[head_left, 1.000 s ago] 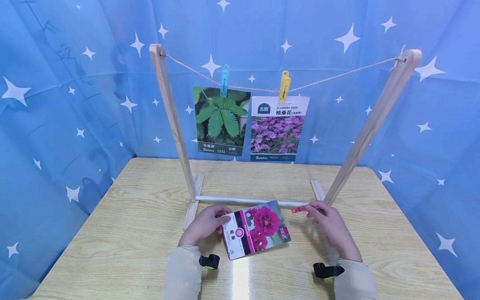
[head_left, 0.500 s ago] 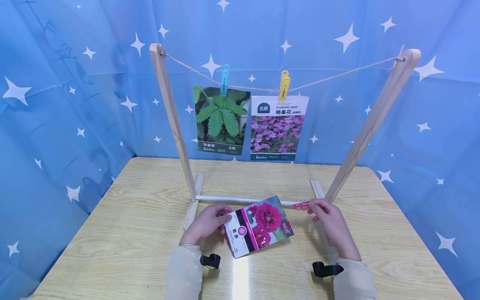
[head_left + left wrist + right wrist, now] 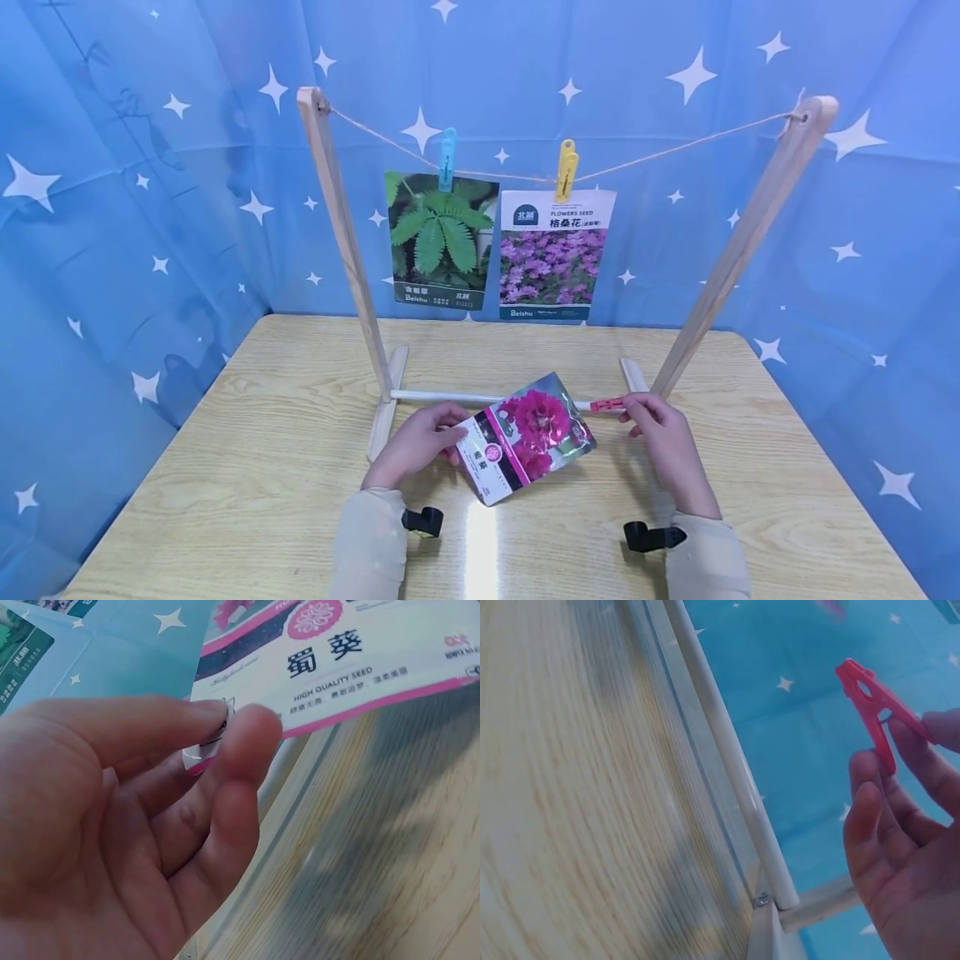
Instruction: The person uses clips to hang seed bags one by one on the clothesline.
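Note:
Between thumb and fingers my left hand [image 3: 420, 443] pinches one corner of a seed packet [image 3: 525, 437] with magenta flowers, tilted above the table. In the left wrist view the packet's white end [image 3: 337, 675] reads "HIGH QUALITY SEED", with the thumb on its corner. My right hand [image 3: 667, 446] holds a red clothespin [image 3: 607, 404] by its handle end, just right of the packet and apart from it. The right wrist view shows the clothespin [image 3: 874, 709] with its clamping end pointing away from the fingers [image 3: 866, 814].
A wooden frame [image 3: 341, 217] carries a sagging string [image 3: 675, 152]. From it hang a green-leaf packet [image 3: 442, 242] under a blue clothespin [image 3: 447, 158] and a purple-flower packet [image 3: 557, 258] under a yellow one [image 3: 566, 171]. A white crossbar [image 3: 450, 397] joins the feet on the wooden table [image 3: 262, 500].
The flower packet has risen and shifted slightly right, its free end tilting further up. My right hand has moved a little up and right with the red clothespin.

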A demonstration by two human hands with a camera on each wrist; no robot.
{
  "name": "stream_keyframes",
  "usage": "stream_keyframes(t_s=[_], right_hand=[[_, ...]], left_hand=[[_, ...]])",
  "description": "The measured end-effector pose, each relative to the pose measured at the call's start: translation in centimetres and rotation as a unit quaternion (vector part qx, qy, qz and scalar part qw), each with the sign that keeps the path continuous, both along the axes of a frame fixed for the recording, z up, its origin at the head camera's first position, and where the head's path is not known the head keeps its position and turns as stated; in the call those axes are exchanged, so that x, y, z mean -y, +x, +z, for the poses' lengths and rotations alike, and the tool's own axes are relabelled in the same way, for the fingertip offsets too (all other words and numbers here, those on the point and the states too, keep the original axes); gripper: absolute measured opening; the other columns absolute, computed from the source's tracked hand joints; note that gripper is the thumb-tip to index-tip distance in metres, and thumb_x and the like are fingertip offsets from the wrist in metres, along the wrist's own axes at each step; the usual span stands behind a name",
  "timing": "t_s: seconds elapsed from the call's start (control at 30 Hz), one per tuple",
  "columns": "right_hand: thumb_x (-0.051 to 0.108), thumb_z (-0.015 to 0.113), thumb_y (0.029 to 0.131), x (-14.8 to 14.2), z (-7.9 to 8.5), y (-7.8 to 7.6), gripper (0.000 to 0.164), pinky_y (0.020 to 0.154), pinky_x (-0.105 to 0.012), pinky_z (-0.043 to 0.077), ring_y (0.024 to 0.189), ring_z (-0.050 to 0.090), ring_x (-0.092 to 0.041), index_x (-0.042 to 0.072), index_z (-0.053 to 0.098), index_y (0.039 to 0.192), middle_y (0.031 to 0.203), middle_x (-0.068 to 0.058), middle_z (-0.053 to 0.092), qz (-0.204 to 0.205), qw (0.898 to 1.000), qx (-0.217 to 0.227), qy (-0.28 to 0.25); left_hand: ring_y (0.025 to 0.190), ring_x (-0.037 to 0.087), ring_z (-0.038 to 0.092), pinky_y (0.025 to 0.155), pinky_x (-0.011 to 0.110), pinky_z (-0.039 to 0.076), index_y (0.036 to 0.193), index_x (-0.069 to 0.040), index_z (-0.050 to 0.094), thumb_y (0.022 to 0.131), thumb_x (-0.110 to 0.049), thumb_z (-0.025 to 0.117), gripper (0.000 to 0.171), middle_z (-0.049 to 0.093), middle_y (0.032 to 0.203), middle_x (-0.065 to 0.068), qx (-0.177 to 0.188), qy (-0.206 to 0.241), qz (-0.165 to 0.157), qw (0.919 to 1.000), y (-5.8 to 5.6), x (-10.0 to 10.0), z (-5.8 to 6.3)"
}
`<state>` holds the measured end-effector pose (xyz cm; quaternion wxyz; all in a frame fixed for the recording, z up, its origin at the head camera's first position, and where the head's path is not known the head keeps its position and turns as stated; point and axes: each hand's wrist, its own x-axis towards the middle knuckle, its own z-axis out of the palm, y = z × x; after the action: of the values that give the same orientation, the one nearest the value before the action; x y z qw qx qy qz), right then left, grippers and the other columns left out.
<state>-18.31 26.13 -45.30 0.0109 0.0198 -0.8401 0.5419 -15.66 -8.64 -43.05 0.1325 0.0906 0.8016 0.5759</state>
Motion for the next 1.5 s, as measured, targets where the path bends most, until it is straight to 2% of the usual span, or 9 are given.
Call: stream_keyframes(t_s=[0.1, 0.2, 0.5, 0.73, 0.77, 1.13, 1.27, 1.4, 1.5], right_hand=[[0.051, 0.038, 0.09, -0.1, 0.0, 0.1, 0.047, 0.074, -0.042, 0.042, 0.087, 0.052, -0.032, 0.012, 0.055, 0.112, 0.1, -0.01, 0.058, -0.004, 1.0, 0.003, 0.003], [0.051, 0.038, 0.09, -0.1, 0.1, 0.1, 0.047, 0.074, -0.042, 0.043, 0.087, 0.052, -0.033, 0.012, 0.055, 0.111, 0.099, -0.01, 0.058, -0.007, 1.0, 0.003, 0.004], [0.049, 0.039, 0.091, -0.1, 0.5, 0.1, 0.045, 0.072, -0.037, 0.045, 0.086, 0.053, -0.031, 0.012, 0.057, 0.11, 0.098, -0.011, 0.058, -0.016, 1.0, -0.011, 0.008], [0.047, 0.041, 0.09, -0.2, 0.6, 0.2, 0.044, 0.068, -0.03, 0.047, 0.08, 0.054, -0.021, 0.011, 0.057, 0.11, 0.099, -0.015, 0.058, -0.023, 0.999, -0.032, -0.01], [0.047, 0.042, 0.09, -0.2, 0.7, 0.3, 0.044, 0.068, -0.03, 0.047, 0.08, 0.054, -0.02, 0.011, 0.057, 0.11, 0.098, -0.015, 0.058, -0.023, 0.999, -0.033, -0.013], [0.043, 0.043, 0.091, -0.3, 1.0, 0.3, 0.042, 0.068, -0.03, 0.047, 0.076, 0.054, -0.017, 0.008, 0.056, 0.11, 0.098, -0.018, 0.057, -0.023, 0.998, -0.044, -0.039], [0.043, 0.044, 0.091, -0.3, 1.1, 0.4, 0.042, 0.07, -0.03, 0.046, 0.078, 0.054, -0.021, 0.008, 0.056, 0.11, 0.097, -0.017, 0.058, -0.03, 0.998, -0.046, -0.038], [0.043, 0.044, 0.091, -0.3, 1.3, 0.6, 0.042, 0.07, -0.026, 0.044, 0.079, 0.054, -0.026, 0.008, 0.057, 0.109, 0.098, -0.014, 0.057, -0.035, 0.998, -0.048, -0.032], [0.042, 0.045, 0.091, -0.3, 1.5, 0.6, 0.041, 0.07, -0.025, 0.043, 0.078, 0.054, -0.022, 0.007, 0.058, 0.107, 0.103, -0.009, 0.055, -0.035, 0.998, -0.055, -0.025]], left_hand=[[0.067, 0.034, 0.06, 0.069, 0.048, 0.049, 0.111, -0.001, 0.054, 0.088, -0.004, 0.052, 0.023, 0.059, 0.094, 0.014, 0.003, 0.005, -0.001, 1.0, 0.5, -0.3, 1.0], [0.067, 0.035, 0.061, 0.07, 0.049, 0.049, 0.11, 0.0, 0.054, 0.088, -0.003, 0.052, 0.022, 0.059, 0.092, 0.016, 0.001, 0.005, 0.002, 1.0, 0.6, -0.5, 1.2], [0.062, 0.023, 0.062, 0.064, 0.042, 0.051, 0.104, -0.01, 0.057, 0.087, -0.013, 0.057, 0.017, 0.06, 0.085, 0.008, -0.016, 0.001, 0.028, 0.9995, -0.8, -0.1, -1.2], [0.069, 0.029, 0.062, 0.067, 0.042, 0.051, 0.105, -0.013, 0.057, 0.087, -0.015, 0.058, 0.018, 0.061, 0.088, 0.007, -0.021, 0.011, 0.052, 0.9984, -0.8, -0.4, -0.8], [0.068, 0.027, 0.062, 0.066, 0.042, 0.051, 0.105, -0.013, 0.057, 0.087, -0.016, 0.058, 0.018, 0.061, 0.089, 0.007, -0.024, 0.013, 0.05, 0.9984, -1.0, -0.4, -1.1], [0.066, 0.026, 0.062, 0.065, 0.04, 0.051, 0.106, -0.013, 0.053, 0.088, -0.017, 0.056, 0.018, 0.058, 0.09, 0.01, -0.029, 0.059, 0.049, 0.9967, -0.8, -0.9, -0.7], [0.066, 0.025, 0.061, 0.064, 0.04, 0.051, 0.106, -0.011, 0.051, 0.089, -0.014, 0.054, 0.017, 0.057, 0.089, 0.011, -0.031, 0.076, 0.046, 0.9956, -0.8, -1.1, -0.6], [0.068, 0.028, 0.061, 0.067, 0.044, 0.05, 0.106, -0.007, 0.05, 0.09, -0.01, 0.052, 0.017, 0.057, 0.09, 0.014, -0.023, 0.091, 0.038, 0.9949, -0.5, -1.4, 0.2], [0.073, 0.034, 0.06, 0.067, 0.046, 0.049, 0.107, -0.005, 0.048, 0.09, -0.007, 0.05, 0.017, 0.056, 0.091, 0.016, -0.023, 0.093, 0.031, 0.9949, -0.1, -1.8, 1.1]])
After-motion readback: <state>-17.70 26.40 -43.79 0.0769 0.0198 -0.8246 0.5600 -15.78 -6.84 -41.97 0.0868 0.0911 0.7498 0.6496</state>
